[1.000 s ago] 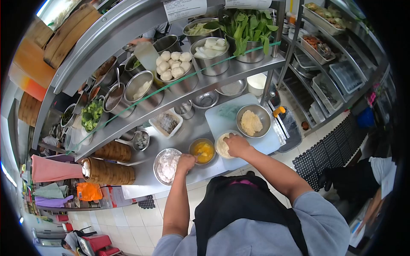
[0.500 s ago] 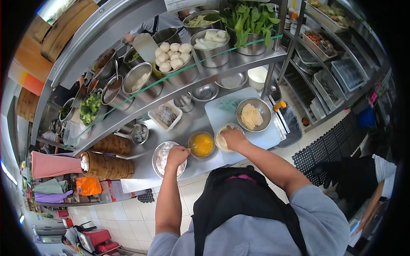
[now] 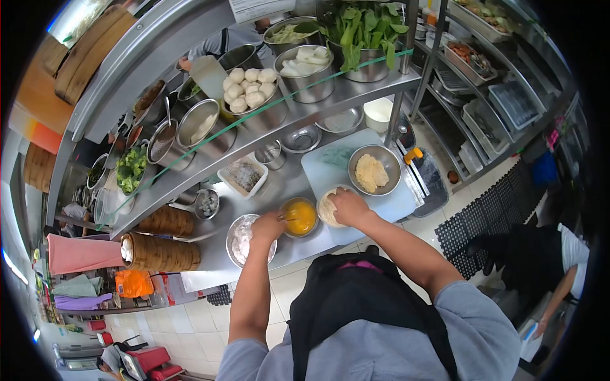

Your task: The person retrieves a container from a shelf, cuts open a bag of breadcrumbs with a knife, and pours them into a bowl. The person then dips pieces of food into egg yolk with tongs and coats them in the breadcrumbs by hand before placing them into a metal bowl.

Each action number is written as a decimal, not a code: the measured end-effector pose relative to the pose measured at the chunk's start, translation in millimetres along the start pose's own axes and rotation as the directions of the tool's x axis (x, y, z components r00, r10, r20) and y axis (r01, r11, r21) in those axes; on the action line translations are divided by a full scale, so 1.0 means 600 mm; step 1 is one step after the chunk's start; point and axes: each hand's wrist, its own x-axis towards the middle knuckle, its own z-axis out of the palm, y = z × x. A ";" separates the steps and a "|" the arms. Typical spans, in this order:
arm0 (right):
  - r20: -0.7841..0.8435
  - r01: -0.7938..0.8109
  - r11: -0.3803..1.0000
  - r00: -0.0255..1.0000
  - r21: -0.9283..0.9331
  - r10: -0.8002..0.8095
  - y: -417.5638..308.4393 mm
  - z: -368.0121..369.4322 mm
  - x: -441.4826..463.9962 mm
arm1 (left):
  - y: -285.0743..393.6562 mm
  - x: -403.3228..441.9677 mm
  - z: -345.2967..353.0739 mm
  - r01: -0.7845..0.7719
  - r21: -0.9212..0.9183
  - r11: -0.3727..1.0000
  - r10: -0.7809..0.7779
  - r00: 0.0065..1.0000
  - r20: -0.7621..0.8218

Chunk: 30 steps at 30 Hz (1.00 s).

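Observation:
My left hand (image 3: 269,226) is closed in a pinch at the left rim of a metal bowl of beaten egg (image 3: 300,222). A thin piece reaches from its fingers over the egg, too small to make out. Below that hand stands a bowl of white flour (image 3: 241,240). My right hand (image 3: 351,207) reaches into a bowl of pale crumbs (image 3: 326,209), its fingers bent down and touching the crumbs. Whatever those fingertips grip is hidden. Behind it, a metal bowl (image 3: 395,166) with a pale yellow crumbly heap (image 3: 371,174) sits on a white cutting board (image 3: 318,166).
A steel shelf (image 3: 305,117) with several tubs, among them white balls (image 3: 249,89) and leafy greens (image 3: 368,32), spans the far side. A white tray (image 3: 243,174) and a small shrimp pot (image 3: 207,204) stand beneath. Bamboo steamers (image 3: 162,252) are left. Another person (image 3: 559,273) stands right.
My left hand has moved right, from above the flour to the egg bowl, and its piece now extends over the egg. My right hand stays in the crumbs. The view has shifted slightly.

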 end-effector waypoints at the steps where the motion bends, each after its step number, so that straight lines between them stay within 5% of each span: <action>1: -0.052 0.004 0.998 0.999 0.058 -0.001 -0.002 -0.010 -0.004 | -0.008 0.000 0.000 -0.006 0.003 1.000 0.006 1.000 0.005; 3: -0.076 -0.006 0.993 0.997 0.114 0.014 -0.008 -0.030 -0.012 | -0.024 0.002 0.000 -0.038 -0.118 0.992 0.041 0.999 0.024; 10: -0.119 -0.012 0.966 0.992 0.260 0.044 -0.014 -0.057 -0.024 | -0.042 0.001 0.001 -0.141 -0.114 0.983 0.142 0.990 -0.002; 15: -0.172 0.027 0.940 0.984 0.340 0.035 -0.010 -0.035 -0.028 | -0.037 -0.012 -0.012 -0.250 -0.346 0.904 0.238 0.968 -0.078; 23: -0.165 -0.001 0.847 0.981 0.532 0.105 -0.030 -0.032 -0.027 | -0.061 -0.027 0.015 -0.260 -0.540 0.801 0.238 0.965 -0.112; 28: -0.014 -0.105 0.676 0.986 0.730 0.168 -0.057 -0.018 -0.027 | -0.071 -0.023 0.057 -0.162 -0.604 0.781 0.142 0.987 -0.080; 30: 0.009 -0.092 0.651 0.992 0.754 0.129 -0.071 -0.005 -0.020 | -0.078 -0.017 0.082 -0.199 -0.583 0.787 0.108 0.976 -0.188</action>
